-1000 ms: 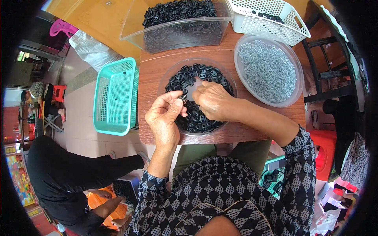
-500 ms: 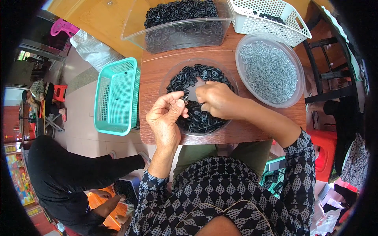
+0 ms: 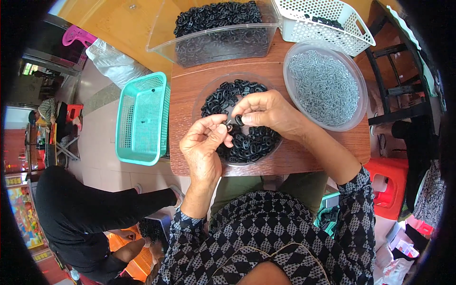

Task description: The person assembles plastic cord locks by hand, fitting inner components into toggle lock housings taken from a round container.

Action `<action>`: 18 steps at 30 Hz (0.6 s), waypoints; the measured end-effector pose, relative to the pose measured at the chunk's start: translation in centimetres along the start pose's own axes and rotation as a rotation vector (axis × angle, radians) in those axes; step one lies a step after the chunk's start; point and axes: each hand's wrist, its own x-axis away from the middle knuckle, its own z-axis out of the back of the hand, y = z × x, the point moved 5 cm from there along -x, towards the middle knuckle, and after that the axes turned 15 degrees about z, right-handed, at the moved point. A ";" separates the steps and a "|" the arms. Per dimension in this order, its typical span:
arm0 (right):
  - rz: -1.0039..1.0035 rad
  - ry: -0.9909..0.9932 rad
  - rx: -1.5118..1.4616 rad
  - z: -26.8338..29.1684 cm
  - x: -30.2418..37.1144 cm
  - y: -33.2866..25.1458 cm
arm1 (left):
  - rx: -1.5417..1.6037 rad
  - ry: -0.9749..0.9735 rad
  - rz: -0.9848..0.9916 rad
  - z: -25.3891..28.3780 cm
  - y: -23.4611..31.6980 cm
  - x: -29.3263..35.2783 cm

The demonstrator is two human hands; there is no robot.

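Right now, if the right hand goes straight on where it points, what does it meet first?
Probably the small part in the left hand, which lies just leftward of the right hand; how they align in depth is unclear.

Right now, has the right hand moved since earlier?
Yes: the right hand has risen above the clear round bowl, bringing its fingertips nearer the left hand.

The table [image 3: 184, 95] holds two round bowls [image 3: 244, 164] [image 3: 327, 127], one clear bin [image 3: 223, 54], one white basket [image 3: 323, 35].

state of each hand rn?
Left hand: closed, pinching a small part, mostly hidden.
Right hand: closed, pinching a black link.
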 end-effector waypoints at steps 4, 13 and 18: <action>-0.038 0.016 -0.040 -0.4 0.3 -0.2 | 0.023 -0.005 0.032 0.1 0.0 0.6; -0.061 0.082 -0.132 -0.7 1.2 -0.1 | 0.065 -0.037 0.074 -0.4 -1.0 0.7; -0.040 0.076 -0.123 -0.3 1.3 0.4 | 0.030 -0.027 0.037 -0.3 -0.9 0.8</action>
